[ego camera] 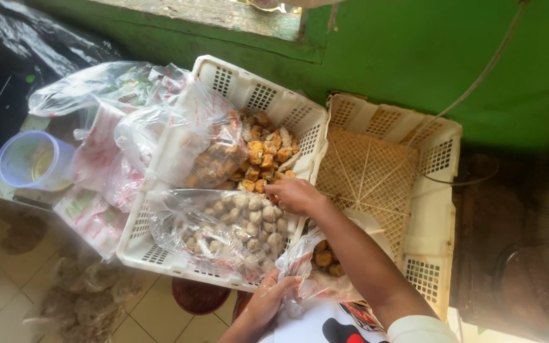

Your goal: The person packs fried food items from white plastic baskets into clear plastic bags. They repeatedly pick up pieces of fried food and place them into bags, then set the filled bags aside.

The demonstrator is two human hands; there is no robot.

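Note:
A white plastic crate [236, 82] holds clear bags of brown fried cubes [268, 155] and pale round pieces [252, 219]. My right hand [297, 194] reaches into this crate, fingers closed down among the brown cubes at the edge of the pale pieces. What it grips is hidden. My left hand [271, 295] holds a small clear plastic bag [316, 260] with a few brown cubes inside, just in front of the crate's near edge.
A second white crate [427, 209] stands to the right, tilted against a green wall [414, 51]. Clear and printed plastic bags [106, 136] pile at the left beside a translucent tub [33, 162]. Below lie a tiled floor and a red stool [198, 295].

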